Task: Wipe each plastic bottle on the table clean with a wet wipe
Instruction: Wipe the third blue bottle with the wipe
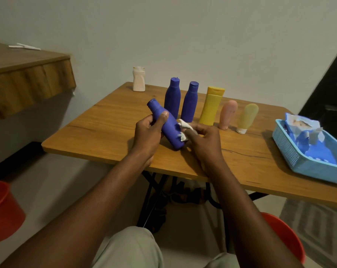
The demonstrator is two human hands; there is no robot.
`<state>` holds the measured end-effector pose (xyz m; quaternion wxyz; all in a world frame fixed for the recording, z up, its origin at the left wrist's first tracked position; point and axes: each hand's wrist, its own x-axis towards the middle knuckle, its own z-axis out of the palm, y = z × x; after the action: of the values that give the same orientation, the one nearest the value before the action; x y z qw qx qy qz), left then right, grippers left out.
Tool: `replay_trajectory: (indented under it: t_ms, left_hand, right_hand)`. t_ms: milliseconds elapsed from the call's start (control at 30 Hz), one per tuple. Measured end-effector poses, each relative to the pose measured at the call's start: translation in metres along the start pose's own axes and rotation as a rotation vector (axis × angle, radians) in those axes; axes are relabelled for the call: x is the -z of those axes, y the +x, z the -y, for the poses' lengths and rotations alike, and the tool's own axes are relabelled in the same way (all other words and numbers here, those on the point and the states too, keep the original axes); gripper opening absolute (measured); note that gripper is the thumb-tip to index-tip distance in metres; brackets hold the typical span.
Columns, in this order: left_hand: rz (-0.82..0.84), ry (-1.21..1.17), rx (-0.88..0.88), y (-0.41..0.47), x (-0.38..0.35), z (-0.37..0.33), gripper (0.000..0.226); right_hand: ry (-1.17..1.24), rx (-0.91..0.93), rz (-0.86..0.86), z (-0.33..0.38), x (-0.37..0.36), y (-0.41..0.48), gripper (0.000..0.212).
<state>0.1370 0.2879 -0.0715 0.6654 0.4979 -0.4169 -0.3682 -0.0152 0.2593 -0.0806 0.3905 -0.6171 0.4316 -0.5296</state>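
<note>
My left hand (pixel 149 134) grips a blue bottle (pixel 171 130) near its neck and holds it tilted, cap up and to the left, over the wooden table (pixel 98 132). My right hand (pixel 204 141) presses a crumpled white wet wipe (pixel 185 127) against the bottle's lower body. Behind them two more blue bottles (pixel 172 97) (pixel 190 101) stand upright. To their right stand a yellow bottle (pixel 211 106), a pink tube (pixel 228 115) and a pale green tube (pixel 246 118). A white bottle (pixel 138 79) stands at the table's far edge.
A light blue basket (pixel 291 151) holding an open wipe packet (pixel 301 124) sits at the table's right end. Red buckets stand on the floor at the left (pixel 3 211) and the lower right (pixel 285 236). Another wooden surface (pixel 24 60) juts in at the upper left.
</note>
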Motion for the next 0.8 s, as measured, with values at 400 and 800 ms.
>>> replay_trajectory:
  t_ms: [400, 800]
  left_hand:
    - [0.026, -0.086, 0.042, 0.001, 0.003, -0.001, 0.034]
    - [0.197, -0.123, 0.018, -0.002, 0.003, -0.005, 0.033]
  right_hand:
    - [0.188, -0.09, 0.147, 0.012, 0.001, -0.006, 0.035]
    - [0.175, 0.052, 0.082, 0.006, 0.001, -0.005, 0.029]
